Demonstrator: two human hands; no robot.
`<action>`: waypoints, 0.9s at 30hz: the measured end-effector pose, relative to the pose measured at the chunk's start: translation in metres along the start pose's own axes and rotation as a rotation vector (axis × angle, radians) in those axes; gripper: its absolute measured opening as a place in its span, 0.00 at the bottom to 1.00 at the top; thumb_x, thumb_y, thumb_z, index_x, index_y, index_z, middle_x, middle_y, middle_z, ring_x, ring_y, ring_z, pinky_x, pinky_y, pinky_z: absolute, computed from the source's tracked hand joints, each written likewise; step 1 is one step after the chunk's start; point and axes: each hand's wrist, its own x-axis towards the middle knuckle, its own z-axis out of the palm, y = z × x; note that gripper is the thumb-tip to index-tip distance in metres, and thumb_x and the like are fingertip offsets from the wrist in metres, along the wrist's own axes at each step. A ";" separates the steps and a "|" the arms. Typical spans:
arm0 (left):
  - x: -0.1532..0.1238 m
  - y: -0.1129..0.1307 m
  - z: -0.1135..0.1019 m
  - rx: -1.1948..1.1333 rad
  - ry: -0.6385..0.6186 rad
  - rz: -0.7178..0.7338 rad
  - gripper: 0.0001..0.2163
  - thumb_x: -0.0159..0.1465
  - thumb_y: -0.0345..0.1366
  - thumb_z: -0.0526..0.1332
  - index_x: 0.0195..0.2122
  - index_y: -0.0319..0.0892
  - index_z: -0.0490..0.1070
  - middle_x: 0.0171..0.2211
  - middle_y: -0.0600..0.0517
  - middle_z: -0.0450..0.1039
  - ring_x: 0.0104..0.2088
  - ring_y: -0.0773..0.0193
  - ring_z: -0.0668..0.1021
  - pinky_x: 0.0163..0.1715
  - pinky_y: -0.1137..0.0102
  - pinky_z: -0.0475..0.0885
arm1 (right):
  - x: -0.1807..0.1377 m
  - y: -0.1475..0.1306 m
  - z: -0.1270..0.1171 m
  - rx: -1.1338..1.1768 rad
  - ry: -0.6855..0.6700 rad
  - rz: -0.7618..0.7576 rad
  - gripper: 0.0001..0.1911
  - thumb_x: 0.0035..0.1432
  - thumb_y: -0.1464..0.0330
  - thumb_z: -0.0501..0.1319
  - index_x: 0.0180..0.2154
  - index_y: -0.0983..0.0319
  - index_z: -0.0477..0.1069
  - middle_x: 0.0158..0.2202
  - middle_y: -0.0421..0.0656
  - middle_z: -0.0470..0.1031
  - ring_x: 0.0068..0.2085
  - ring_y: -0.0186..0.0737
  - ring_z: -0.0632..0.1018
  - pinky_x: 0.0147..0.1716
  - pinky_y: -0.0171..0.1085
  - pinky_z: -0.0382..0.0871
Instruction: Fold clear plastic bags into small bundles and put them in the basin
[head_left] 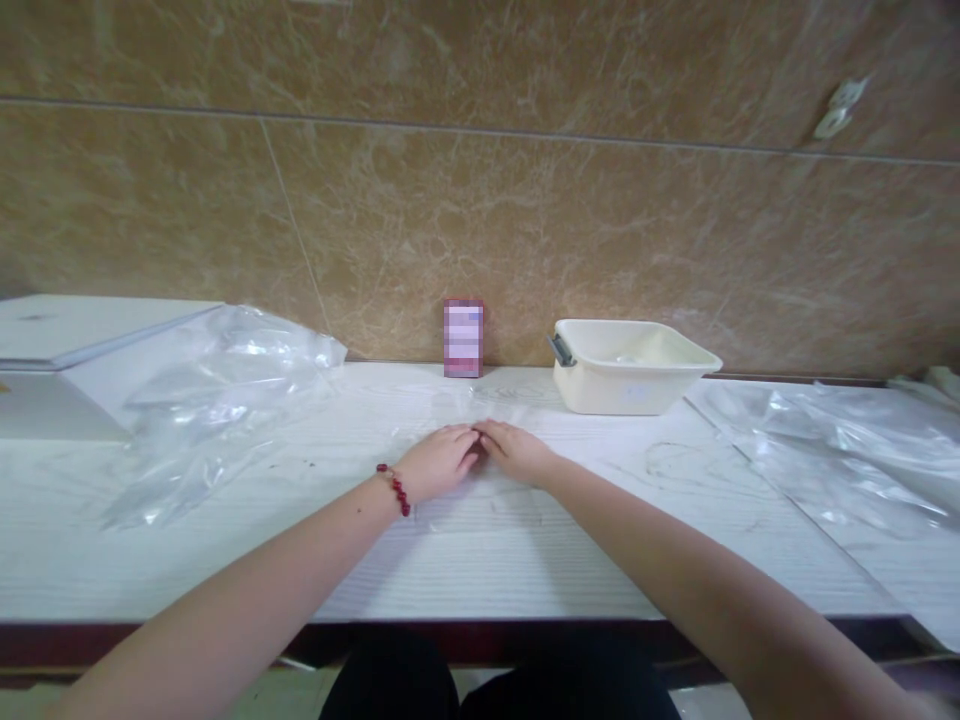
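Both my hands meet at the middle of the white table point(480, 570). My left hand point(437, 462), with a red bead bracelet on its wrist, has its fingers curled and pressed together. The fingertips of my right hand point(517, 451) touch those of the left, and its fingers are closed too. Both pinch a thin clear plastic bag point(487, 505) that lies flat under them and is barely visible on the table.
A heap of clear plastic bags point(225, 390) lies at the left and more clear film point(847, 450) at the right. A cream plastic basin point(630, 365) and a small pink box point(463, 338) stand against the brown tiled wall. White boards point(67, 330) lie at the far left.
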 end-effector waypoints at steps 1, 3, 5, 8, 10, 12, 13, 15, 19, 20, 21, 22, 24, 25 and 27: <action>0.004 0.001 0.008 0.035 -0.005 -0.028 0.18 0.60 0.38 0.45 0.48 0.35 0.60 0.49 0.42 0.62 0.51 0.59 0.62 0.50 0.64 0.56 | 0.004 0.001 0.007 -0.047 0.005 0.040 0.20 0.57 0.69 0.42 0.51 0.65 0.57 0.51 0.47 0.61 0.53 0.36 0.61 0.51 0.40 0.51; 0.008 0.002 0.020 0.094 -0.031 -0.078 0.21 0.60 0.40 0.43 0.51 0.34 0.57 0.53 0.40 0.55 0.54 0.57 0.57 0.52 0.60 0.51 | 0.008 0.005 0.015 -0.132 0.007 0.108 0.23 0.56 0.69 0.43 0.53 0.66 0.53 0.54 0.48 0.56 0.55 0.39 0.56 0.52 0.43 0.47; 0.007 0.002 0.024 0.127 -0.064 -0.109 0.24 0.60 0.43 0.41 0.54 0.34 0.53 0.56 0.41 0.50 0.56 0.56 0.53 0.53 0.58 0.46 | 0.010 0.009 0.016 -0.199 -0.011 0.155 0.24 0.56 0.65 0.42 0.55 0.64 0.50 0.57 0.46 0.51 0.57 0.43 0.52 0.53 0.47 0.43; 0.004 0.002 0.022 0.133 -0.115 -0.138 0.26 0.60 0.46 0.38 0.56 0.35 0.49 0.57 0.43 0.46 0.57 0.57 0.50 0.53 0.56 0.43 | 0.013 0.017 0.009 -0.255 -0.073 0.213 0.29 0.55 0.56 0.41 0.56 0.60 0.47 0.59 0.44 0.45 0.58 0.47 0.47 0.52 0.52 0.39; 0.003 0.003 0.019 0.126 -0.142 -0.146 0.28 0.60 0.49 0.37 0.56 0.36 0.48 0.58 0.43 0.45 0.57 0.56 0.49 0.52 0.55 0.42 | 0.018 0.025 0.003 -0.272 -0.114 0.243 0.32 0.53 0.51 0.39 0.56 0.57 0.45 0.59 0.43 0.42 0.58 0.48 0.45 0.51 0.54 0.37; 0.003 0.004 0.017 0.119 -0.158 -0.138 0.31 0.58 0.52 0.37 0.57 0.37 0.45 0.58 0.42 0.43 0.57 0.55 0.48 0.52 0.54 0.41 | 0.024 0.035 -0.001 -0.283 -0.139 0.262 0.33 0.51 0.48 0.38 0.56 0.54 0.43 0.60 0.42 0.40 0.58 0.48 0.43 0.50 0.56 0.35; 0.003 0.004 0.016 0.116 -0.164 -0.131 0.32 0.57 0.54 0.37 0.57 0.38 0.44 0.58 0.42 0.42 0.57 0.54 0.47 0.52 0.54 0.41 | 0.026 0.041 -0.004 -0.287 -0.147 0.271 0.33 0.51 0.47 0.37 0.56 0.53 0.42 0.60 0.41 0.40 0.58 0.48 0.43 0.50 0.57 0.34; 0.003 0.004 0.015 0.111 -0.174 -0.116 0.35 0.54 0.58 0.39 0.58 0.38 0.43 0.58 0.42 0.41 0.57 0.52 0.46 0.51 0.53 0.40 | 0.031 0.053 -0.008 -0.287 -0.159 0.308 0.33 0.50 0.47 0.37 0.56 0.50 0.41 0.60 0.40 0.39 0.58 0.48 0.42 0.49 0.58 0.34; 0.001 0.003 0.012 0.112 -0.187 -0.095 0.40 0.49 0.62 0.41 0.58 0.39 0.42 0.59 0.41 0.40 0.57 0.50 0.46 0.51 0.52 0.39 | 0.039 0.069 -0.015 -0.316 -0.154 0.463 0.33 0.51 0.47 0.37 0.56 0.52 0.42 0.60 0.42 0.40 0.58 0.51 0.43 0.49 0.60 0.32; 0.001 0.003 0.012 0.115 -0.188 -0.091 0.41 0.48 0.62 0.42 0.58 0.39 0.42 0.59 0.41 0.39 0.57 0.50 0.46 0.51 0.52 0.39 | 0.040 0.068 -0.016 -0.338 -0.126 0.484 0.33 0.52 0.49 0.38 0.56 0.55 0.44 0.59 0.45 0.41 0.58 0.51 0.44 0.49 0.58 0.33; 0.001 0.003 0.012 0.118 -0.188 -0.088 0.42 0.48 0.63 0.42 0.58 0.39 0.42 0.59 0.41 0.39 0.57 0.50 0.45 0.51 0.52 0.39 | 0.042 0.066 -0.014 -0.358 -0.083 0.482 0.31 0.53 0.51 0.38 0.56 0.59 0.47 0.59 0.47 0.43 0.58 0.50 0.45 0.50 0.56 0.34; 0.001 0.003 0.012 0.121 -0.187 -0.085 0.42 0.47 0.63 0.42 0.58 0.39 0.42 0.59 0.40 0.39 0.57 0.49 0.45 0.51 0.52 0.39 | 0.043 0.061 -0.012 -0.370 -0.033 0.461 0.30 0.55 0.54 0.39 0.55 0.62 0.49 0.58 0.48 0.46 0.58 0.48 0.47 0.51 0.53 0.36; 0.001 0.003 0.012 0.120 -0.179 -0.079 0.43 0.47 0.63 0.43 0.58 0.38 0.42 0.58 0.40 0.40 0.57 0.49 0.46 0.51 0.52 0.39 | 0.046 0.045 -0.002 -0.359 0.058 0.397 0.26 0.56 0.61 0.40 0.54 0.66 0.52 0.56 0.50 0.51 0.57 0.45 0.51 0.52 0.47 0.41; 0.001 0.003 0.012 0.115 -0.175 -0.078 0.43 0.46 0.63 0.43 0.58 0.38 0.42 0.58 0.39 0.40 0.57 0.49 0.46 0.51 0.52 0.39 | 0.046 0.036 0.004 -0.335 0.076 0.391 0.24 0.56 0.64 0.40 0.53 0.67 0.52 0.55 0.50 0.54 0.56 0.44 0.53 0.52 0.45 0.42; 0.001 0.003 0.013 0.101 -0.169 -0.082 0.44 0.46 0.63 0.44 0.58 0.38 0.41 0.58 0.39 0.41 0.57 0.49 0.46 0.51 0.52 0.39 | 0.047 0.019 0.018 -0.288 0.081 0.462 0.24 0.55 0.67 0.41 0.52 0.67 0.54 0.54 0.51 0.56 0.55 0.44 0.55 0.51 0.46 0.44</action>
